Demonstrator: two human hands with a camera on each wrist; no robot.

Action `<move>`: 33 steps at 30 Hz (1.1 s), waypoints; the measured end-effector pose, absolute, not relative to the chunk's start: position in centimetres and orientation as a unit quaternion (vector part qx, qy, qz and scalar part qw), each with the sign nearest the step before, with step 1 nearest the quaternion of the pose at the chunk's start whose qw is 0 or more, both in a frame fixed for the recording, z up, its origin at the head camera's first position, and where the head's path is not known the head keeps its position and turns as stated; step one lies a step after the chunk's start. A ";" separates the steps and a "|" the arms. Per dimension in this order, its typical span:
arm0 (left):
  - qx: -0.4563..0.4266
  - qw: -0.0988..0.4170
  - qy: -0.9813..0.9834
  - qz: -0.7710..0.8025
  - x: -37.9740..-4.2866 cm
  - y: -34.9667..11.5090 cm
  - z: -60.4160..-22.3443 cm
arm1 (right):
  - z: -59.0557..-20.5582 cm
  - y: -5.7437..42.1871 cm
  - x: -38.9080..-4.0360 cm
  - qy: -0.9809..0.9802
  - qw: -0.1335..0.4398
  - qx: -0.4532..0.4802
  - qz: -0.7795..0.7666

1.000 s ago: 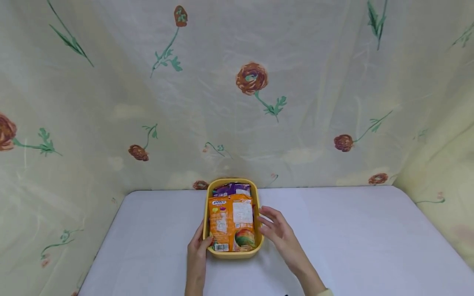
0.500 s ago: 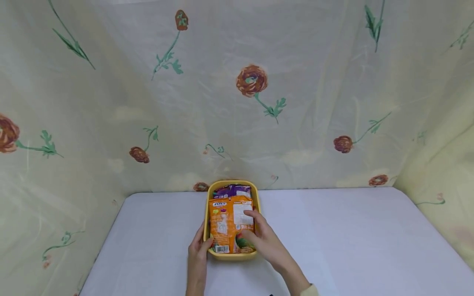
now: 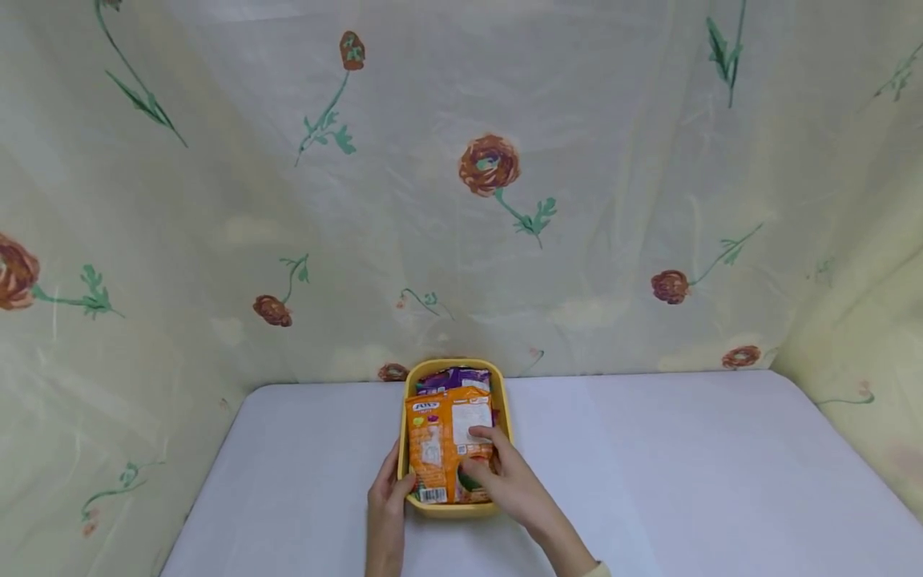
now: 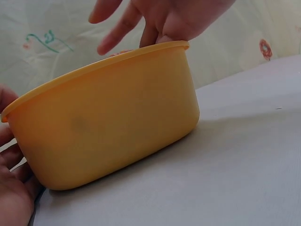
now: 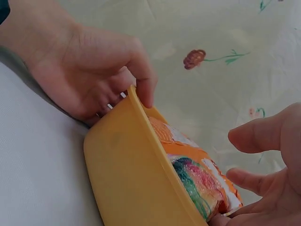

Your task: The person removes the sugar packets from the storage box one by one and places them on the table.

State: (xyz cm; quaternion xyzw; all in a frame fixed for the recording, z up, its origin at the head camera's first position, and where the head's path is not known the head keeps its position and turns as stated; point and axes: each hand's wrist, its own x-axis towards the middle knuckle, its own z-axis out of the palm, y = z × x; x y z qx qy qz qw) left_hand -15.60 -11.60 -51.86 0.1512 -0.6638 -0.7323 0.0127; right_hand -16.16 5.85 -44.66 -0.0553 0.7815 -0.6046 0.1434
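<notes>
An oblong yellow plastic tub (image 5: 127, 160) stands on the table, filled with snack packets. On top lies an orange FOX'S fruit candy bag (image 3: 431, 449), with a purple packet (image 3: 456, 379) behind it. My left hand (image 3: 387, 509) grips the tub's left side, thumb over the rim and fingers along the outer wall. Over the right part of the orange bag is my right hand (image 3: 513, 483). In the right wrist view its thumb and forefinger (image 5: 247, 181) are spread above the bag; its other fingers reach down at the tub's right edge, their tips hidden.
The tub stands at the back of a white table (image 3: 649, 473), close to a hanging cloth (image 3: 577, 200) printed with flowers. The cloth also hangs along the left and right sides.
My right hand has moved left from beside the tub to over the orange bag. My left hand has kept its grip on the tub. The head view has tilted slightly up.
</notes>
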 end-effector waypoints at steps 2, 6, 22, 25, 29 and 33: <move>0.154 0.012 -0.664 -0.732 -15.6 -11.5 -51.8 | -44.7 6.1 -16.0 0.773 0.142 -0.071 -0.615; 0.153 0.010 -0.656 -0.739 -15.6 -11.2 -52.0 | -44.8 6.8 -15.7 0.781 0.132 -0.114 -0.600; 0.135 0.027 -0.662 -0.736 -15.2 -11.7 -52.0 | -46.2 7.2 -16.3 0.839 0.085 -0.218 -0.491; 0.131 0.031 -0.662 -0.738 -15.2 -11.6 -52.0 | -46.2 7.1 -16.5 0.848 0.070 -0.220 -0.477; 0.122 0.034 -0.661 -0.740 -15.3 -11.5 -52.0 | -46.2 7.1 -16.6 0.848 0.076 -0.235 -0.470; 0.126 0.035 -0.668 -0.733 -15.5 -11.6 -52.1 | -46.2 6.9 -16.9 0.847 0.068 -0.246 -0.467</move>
